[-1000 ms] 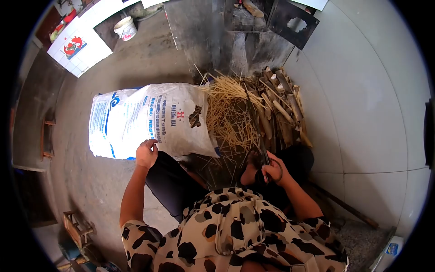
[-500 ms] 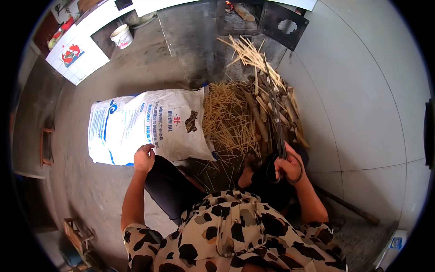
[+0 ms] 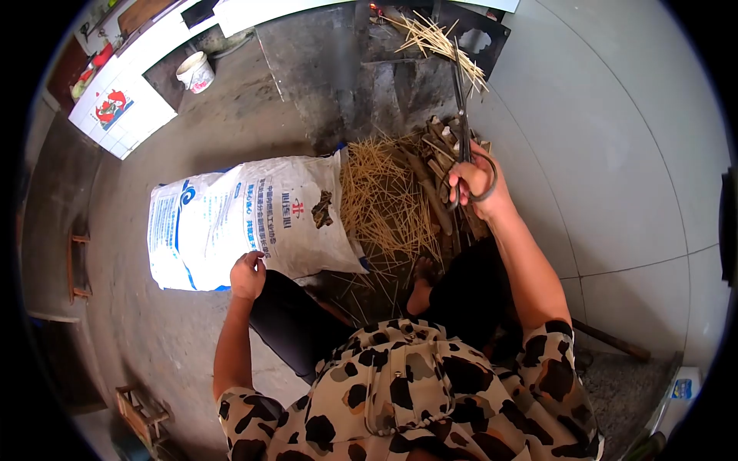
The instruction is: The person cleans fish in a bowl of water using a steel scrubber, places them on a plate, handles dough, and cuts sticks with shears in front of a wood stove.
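Note:
Long metal scissor-type fire tongs (image 3: 461,100) are in my right hand (image 3: 478,180), with my fingers through the ring handles. Their far jaws hold a bundle of thin pale sticks (image 3: 442,42) in front of the stove opening. My left hand (image 3: 247,275) rests by my left knee with its fingers curled in; nothing shows in them. Beside it lies a white woven sack (image 3: 223,215) with blue and red print and a torn hole. Loose thin sticks (image 3: 384,192) spill from the sack's open end.
A small fire (image 3: 375,11) glows in the stove opening at the top. Split firewood (image 3: 438,154) is piled beside the tiled wall (image 3: 600,154). A white bucket (image 3: 195,73) stands at the back left, and a wooden stool (image 3: 142,415) at the lower left.
My right hand has moved forward, carrying the tongs and stick bundle away from the woodpile toward the stove opening. My left hand has stayed by the knee.

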`<state>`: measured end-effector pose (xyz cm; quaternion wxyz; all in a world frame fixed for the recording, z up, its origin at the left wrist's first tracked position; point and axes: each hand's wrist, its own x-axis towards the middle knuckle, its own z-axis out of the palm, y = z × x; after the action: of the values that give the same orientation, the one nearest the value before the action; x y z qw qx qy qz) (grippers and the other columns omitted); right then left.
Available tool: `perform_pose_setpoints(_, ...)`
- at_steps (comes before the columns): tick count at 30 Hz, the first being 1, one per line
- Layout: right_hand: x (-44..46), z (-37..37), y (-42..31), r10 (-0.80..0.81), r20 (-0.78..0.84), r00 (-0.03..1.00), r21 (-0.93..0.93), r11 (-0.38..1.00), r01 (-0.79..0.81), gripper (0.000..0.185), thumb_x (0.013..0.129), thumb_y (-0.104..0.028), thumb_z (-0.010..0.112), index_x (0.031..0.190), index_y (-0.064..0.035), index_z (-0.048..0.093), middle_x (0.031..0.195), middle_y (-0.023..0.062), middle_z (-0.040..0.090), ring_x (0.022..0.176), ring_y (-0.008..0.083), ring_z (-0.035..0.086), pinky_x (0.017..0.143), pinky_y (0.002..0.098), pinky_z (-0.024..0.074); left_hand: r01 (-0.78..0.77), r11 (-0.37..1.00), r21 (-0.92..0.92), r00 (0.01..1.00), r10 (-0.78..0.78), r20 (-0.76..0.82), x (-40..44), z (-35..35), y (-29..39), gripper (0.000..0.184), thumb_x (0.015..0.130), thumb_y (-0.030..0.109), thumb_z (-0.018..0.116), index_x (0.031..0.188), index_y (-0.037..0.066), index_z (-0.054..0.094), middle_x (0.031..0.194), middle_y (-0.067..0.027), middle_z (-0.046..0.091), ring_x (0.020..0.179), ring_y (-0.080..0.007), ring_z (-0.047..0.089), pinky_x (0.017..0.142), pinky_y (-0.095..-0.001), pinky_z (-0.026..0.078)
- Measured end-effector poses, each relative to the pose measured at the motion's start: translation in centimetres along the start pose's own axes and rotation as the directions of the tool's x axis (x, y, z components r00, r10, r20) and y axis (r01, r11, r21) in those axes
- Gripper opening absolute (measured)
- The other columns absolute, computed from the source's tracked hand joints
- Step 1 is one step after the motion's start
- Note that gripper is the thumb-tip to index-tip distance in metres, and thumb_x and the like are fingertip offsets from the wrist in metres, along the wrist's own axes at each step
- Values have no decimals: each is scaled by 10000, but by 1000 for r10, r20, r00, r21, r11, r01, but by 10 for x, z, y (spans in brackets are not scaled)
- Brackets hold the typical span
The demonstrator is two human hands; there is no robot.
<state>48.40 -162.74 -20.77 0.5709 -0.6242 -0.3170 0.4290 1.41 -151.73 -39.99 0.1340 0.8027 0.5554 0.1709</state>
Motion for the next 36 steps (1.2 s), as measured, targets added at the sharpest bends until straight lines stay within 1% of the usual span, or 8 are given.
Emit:
perform_pose_setpoints(5,37,31,-13,32,-32,999,-49,998,-33,386,860,-1,470,1246,13,466,636,99,554,429,188,547,345,276,358,-3,999,-33,1000,3,6,0,-4,0,154,813,91,594,935,81,687,821,-139,667,752,-310,650,690,-403,520)
perform_pose_setpoints(15,117,72,-23,-22,-88,996,-121,993,11,396,853,0,487,1230,114,439,631,126,555,418,211,549,332,303,385,-40,996,-79,997,34,-75,-4,-4,-4,154,802,41,601,933,63,680,797,-119,661,717,-281,649,675,-377,513)
perform_pose_setpoints(20,123,74,-12,-34,-77,996,-121,992,24,385,839,-7,496,1206,103,459,627,131,551,412,210,543,333,305,384,15,996,-85,1000,-16,-12,-4,-8,-8,148,805,39,597,929,48,677,793,-121,659,708,-274,647,671,-371,511)
perform_pose_setpoints(23,118,82,-14,-69,-52,996,-39,997,67,124,842,5,493,959,39,514,644,121,563,443,209,563,340,302,363,-2,996,-93,1000,2,1,2,-5,-6,149,806,35,594,931,43,676,791,-124,658,700,-270,646,664,-368,510)
perform_pose_setpoints(27,136,97,-14,-93,-59,994,-53,995,90,137,838,-6,504,965,45,512,623,125,565,443,210,575,340,298,368,15,991,-129,1000,-12,19,2,-5,-1,154,807,25,590,933,39,676,784,-124,654,691,-263,641,651,-359,506)
perform_pose_setpoints(31,178,106,-26,-74,-53,996,-181,981,64,158,945,30,386,1078,97,439,627,175,556,387,230,505,349,310,426,28,994,-106,999,-24,31,0,-8,-4,156,808,18,587,935,38,676,787,-122,653,689,-258,639,646,-352,502)
perform_pose_setpoints(34,182,111,-6,-83,-72,994,-35,996,81,169,994,-103,381,1051,34,462,568,143,500,382,216,435,359,347,396,39,993,-108,999,-36,34,-2,-8,-7,156,811,16,587,937,38,676,794,-122,655,686,-257,639,644,-351,501)
perform_pose_setpoints(36,161,105,2,66,-80,995,90,994,-58,287,904,-35,457,1183,30,467,603,120,542,410,214,514,345,324,363,40,994,-101,999,-37,33,0,-7,-8,154,814,19,588,939,38,675,801,-122,657,689,-256,641,646,-350,502)
